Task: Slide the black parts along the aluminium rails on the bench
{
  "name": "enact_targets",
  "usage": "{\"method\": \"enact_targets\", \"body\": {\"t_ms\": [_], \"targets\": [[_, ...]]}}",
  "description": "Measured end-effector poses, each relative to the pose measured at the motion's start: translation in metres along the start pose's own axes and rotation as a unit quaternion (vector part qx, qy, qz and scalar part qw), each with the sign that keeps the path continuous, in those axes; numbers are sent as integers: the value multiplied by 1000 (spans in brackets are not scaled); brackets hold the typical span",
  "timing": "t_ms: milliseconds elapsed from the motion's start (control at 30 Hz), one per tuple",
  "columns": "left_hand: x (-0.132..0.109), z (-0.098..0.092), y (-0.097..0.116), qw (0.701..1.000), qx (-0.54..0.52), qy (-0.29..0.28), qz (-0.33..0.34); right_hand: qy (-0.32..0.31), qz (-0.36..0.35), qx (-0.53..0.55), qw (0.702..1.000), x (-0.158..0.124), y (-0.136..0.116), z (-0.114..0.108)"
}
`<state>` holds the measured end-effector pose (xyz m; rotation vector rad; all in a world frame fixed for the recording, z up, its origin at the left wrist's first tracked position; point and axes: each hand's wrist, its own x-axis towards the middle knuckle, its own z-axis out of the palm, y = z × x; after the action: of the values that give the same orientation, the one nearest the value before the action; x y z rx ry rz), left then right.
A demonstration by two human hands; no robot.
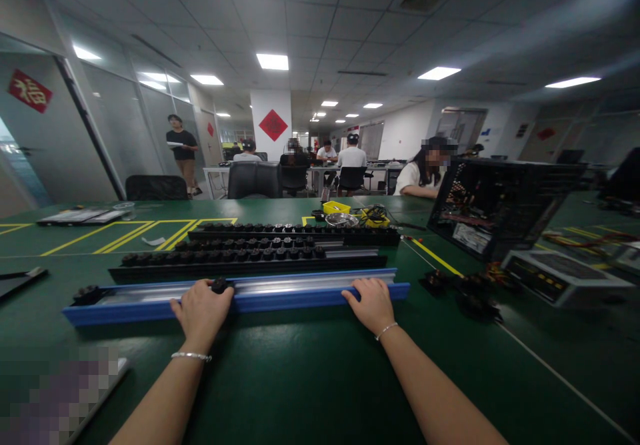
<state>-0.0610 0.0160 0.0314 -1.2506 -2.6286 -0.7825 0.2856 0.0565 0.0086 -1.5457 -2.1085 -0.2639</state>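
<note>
A long blue rail with a shiny metal channel lies across the green table in front of me. My left hand is closed around a small black round part at the channel, left of the rail's middle. Toward the rail's right end, my right hand grips it, fingers over the far side and thumb on the near edge. Another black part sits in the left end of the channel. Just behind lie several black rails carrying rows of similar black round parts.
An open computer case and a power supply unit stand at the right, beside loose black parts. Yellow trays and cables lie farther back. A person sits across the table; others are in the background.
</note>
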Motion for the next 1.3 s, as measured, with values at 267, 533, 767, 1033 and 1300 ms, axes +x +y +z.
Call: {"method": "enact_targets", "body": {"t_ms": [267, 533, 767, 1033, 1300], "targets": [[-2, 0, 3, 1000, -2, -8, 2, -7, 6, 5, 1000, 0, -1, -2], [-3, -2, 5, 1000, 0, -13, 2, -7, 1, 1, 1000, 0, 0, -2], [-5, -3, 7, 1000, 8, -10, 6, -3, 1, -1, 1000, -1, -1, -2], [-8, -5, 11, 1000, 6, -15, 11, -11, 3, 3, 1000, 0, 0, -2], [-9, -4, 13, 1000, 1, -19, 9, -13, 4, 10, 1000, 0, 0, -2]]}}
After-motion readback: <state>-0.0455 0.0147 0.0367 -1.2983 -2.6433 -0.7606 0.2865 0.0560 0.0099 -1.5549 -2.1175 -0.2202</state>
